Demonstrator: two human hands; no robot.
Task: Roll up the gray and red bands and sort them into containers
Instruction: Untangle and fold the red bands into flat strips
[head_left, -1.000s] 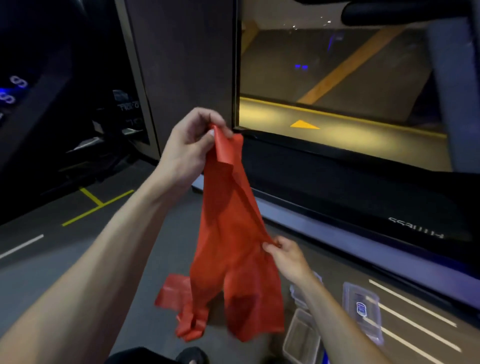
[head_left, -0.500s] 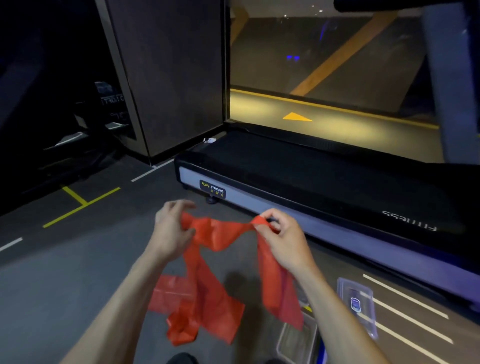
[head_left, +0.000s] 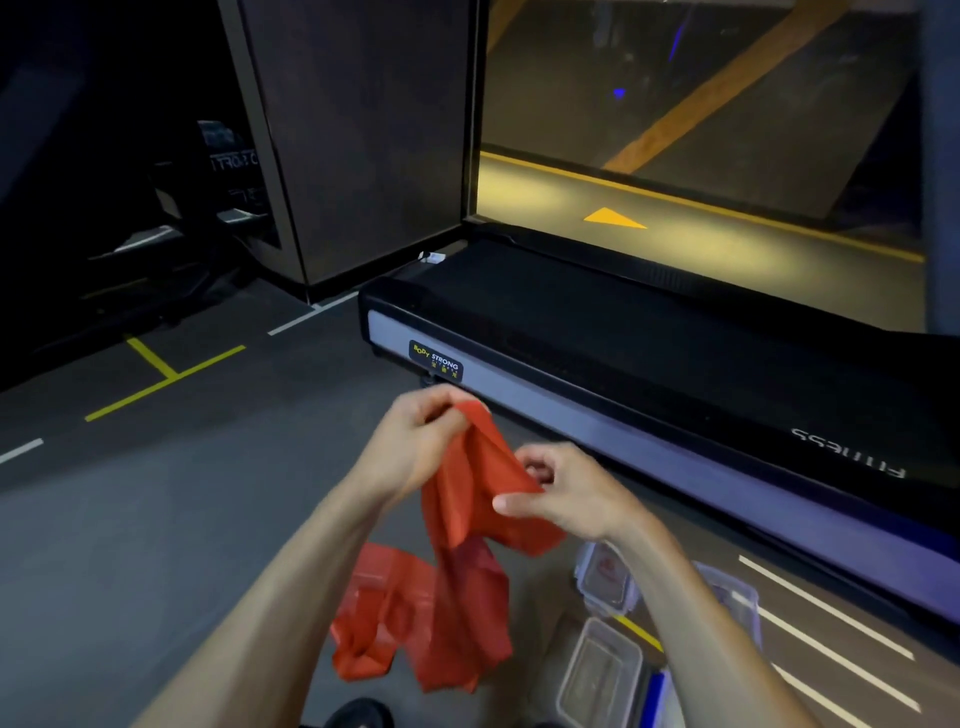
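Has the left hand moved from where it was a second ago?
Yes. The left hand, gripping the red band, has dropped: a second ago it was level with the window's lower edge, now it sits below the treadmill's silver side rail.

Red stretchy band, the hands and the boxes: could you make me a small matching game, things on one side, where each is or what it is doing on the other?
Things:
1. left hand
2. right hand
3. red stretchy band
4. clear plastic container without a lid

States or places:
A. on the floor, beside the right forearm
B. pinches the band's top end, higher up
C. hangs from both hands, its tail bunched on the floor
D. pinches the band lower down, nearer the treadmill

Pairs: 1-B, 2-D, 3-C, 4-A
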